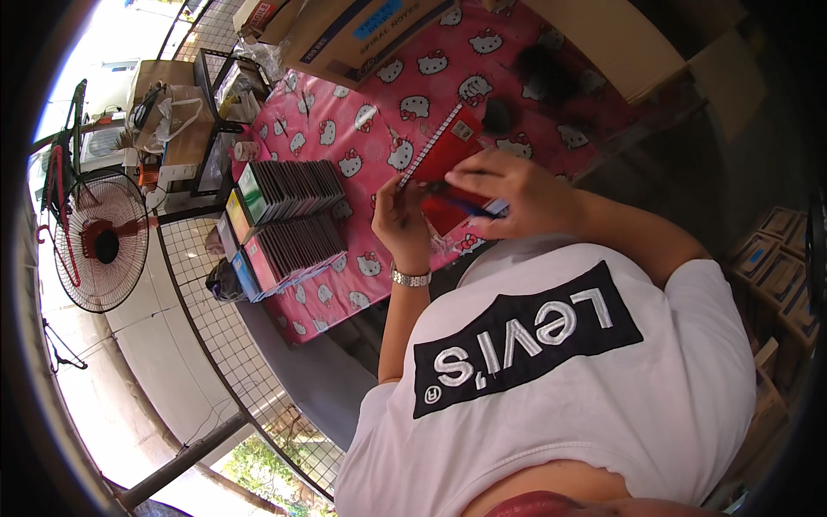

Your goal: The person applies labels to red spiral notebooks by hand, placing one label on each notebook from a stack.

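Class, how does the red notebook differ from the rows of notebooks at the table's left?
The red notebook is single; the rows of notebooks hold many. The left hand touches the red notebook; neither hand touches the rows of notebooks. The red notebook shows a red cover; the rows of notebooks show green, yellow, pink and blue ends. Both appear against the pink tablecloth.

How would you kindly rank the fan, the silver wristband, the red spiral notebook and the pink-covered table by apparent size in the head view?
Largest to smallest, as they look:
1. pink-covered table
2. fan
3. red spiral notebook, judged by its visible part
4. silver wristband
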{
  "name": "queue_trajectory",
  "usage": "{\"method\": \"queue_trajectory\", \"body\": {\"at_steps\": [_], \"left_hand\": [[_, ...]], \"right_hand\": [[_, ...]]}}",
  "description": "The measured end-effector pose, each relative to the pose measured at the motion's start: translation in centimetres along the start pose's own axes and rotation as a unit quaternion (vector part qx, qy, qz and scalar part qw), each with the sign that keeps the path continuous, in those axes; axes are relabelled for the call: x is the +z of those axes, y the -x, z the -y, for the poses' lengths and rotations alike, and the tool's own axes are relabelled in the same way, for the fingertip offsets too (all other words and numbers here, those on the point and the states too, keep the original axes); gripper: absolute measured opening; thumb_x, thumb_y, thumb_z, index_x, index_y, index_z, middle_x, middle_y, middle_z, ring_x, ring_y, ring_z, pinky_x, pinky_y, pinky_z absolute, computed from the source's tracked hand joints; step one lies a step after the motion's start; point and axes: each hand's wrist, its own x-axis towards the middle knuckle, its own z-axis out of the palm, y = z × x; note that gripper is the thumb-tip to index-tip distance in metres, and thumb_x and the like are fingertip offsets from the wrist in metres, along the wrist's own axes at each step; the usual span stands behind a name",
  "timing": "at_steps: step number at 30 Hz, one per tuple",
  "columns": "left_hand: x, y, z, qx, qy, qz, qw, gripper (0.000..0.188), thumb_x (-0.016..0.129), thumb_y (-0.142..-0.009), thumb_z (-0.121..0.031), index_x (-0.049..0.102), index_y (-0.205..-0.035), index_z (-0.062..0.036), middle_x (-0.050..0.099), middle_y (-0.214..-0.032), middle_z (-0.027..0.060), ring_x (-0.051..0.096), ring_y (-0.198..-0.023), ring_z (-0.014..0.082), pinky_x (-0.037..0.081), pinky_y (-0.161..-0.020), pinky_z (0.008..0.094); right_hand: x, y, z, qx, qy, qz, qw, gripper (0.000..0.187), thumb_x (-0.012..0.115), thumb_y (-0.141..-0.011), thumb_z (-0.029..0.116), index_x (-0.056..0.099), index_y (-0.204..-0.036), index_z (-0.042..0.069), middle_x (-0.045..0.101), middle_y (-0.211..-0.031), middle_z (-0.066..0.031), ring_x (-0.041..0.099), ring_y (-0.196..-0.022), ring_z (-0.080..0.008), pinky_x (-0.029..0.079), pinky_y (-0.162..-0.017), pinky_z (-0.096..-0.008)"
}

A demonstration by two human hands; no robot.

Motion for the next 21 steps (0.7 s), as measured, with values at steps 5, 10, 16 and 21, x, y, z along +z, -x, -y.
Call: {"method": "queue_trajectory", "body": {"at_steps": [5, 10, 16, 21], "left_hand": [[-0.5, 0.5, 0.6, -0.001, -0.016, -0.009, 1.0, 0.017, 0.055, -0.095, 0.006, 0.063, -0.11, 0.0077, 0.07, -0.094, 0.0084, 0.065, -0.079, 0.0103, 0.054, -0.072, 0.024], [0.1, 0.7, 0.2, 0.084, -0.086, -0.055, 0.991, 0.024, 0.06, -0.086, 0.011, 0.067, -0.107, 0.0025, 0.071, -0.094, 0.0105, 0.069, -0.081, 0.0144, 0.054, -0.07, 0.0251], [-1.0, 0.2, -1.0, 0.132, -0.172, -0.057, 0.975, 0.036, 0.057, -0.079, 0.016, 0.069, -0.109, 0.001, 0.072, -0.097, 0.0129, 0.07, -0.08, 0.0202, 0.054, -0.068, 0.0281], [-1.6, 0.1, -1.4, 0.103, -0.185, -0.087, 0.973, 0.034, 0.058, -0.079, 0.015, 0.07, -0.107, 0.0007, 0.072, -0.096, 0.0143, 0.07, -0.082, 0.0216, 0.055, -0.069, 0.0293]], "right_hand": [[1.5, -1.3, 1.0, -0.019, 0.038, 0.006, 0.999, 0.057, 0.077, -0.075, 0.02, 0.061, -0.124, -0.004, 0.061, -0.116, -0.0194, 0.061, -0.105, -0.0331, 0.051, -0.092, -0.0408], [1.7, -0.9, 1.2, 0.168, -0.169, 0.086, 0.967, 0.053, 0.074, -0.076, 0.023, 0.064, -0.121, -0.003, 0.065, -0.106, -0.0207, 0.064, -0.1, -0.0301, 0.051, -0.09, -0.0367], [2.2, -1.6, 1.7, 0.101, -0.182, 0.0, 0.978, 0.046, 0.07, -0.08, 0.016, 0.065, -0.12, -0.005, 0.066, -0.105, -0.0194, 0.066, -0.098, -0.0272, 0.053, -0.086, -0.0352], [1.9, -2.6, 0.9, -0.003, -0.043, 0.0, 0.999, 0.046, 0.07, -0.081, 0.014, 0.063, -0.123, -0.005, 0.066, -0.105, -0.0177, 0.065, -0.097, -0.0248, 0.051, -0.087, -0.0349]]}}
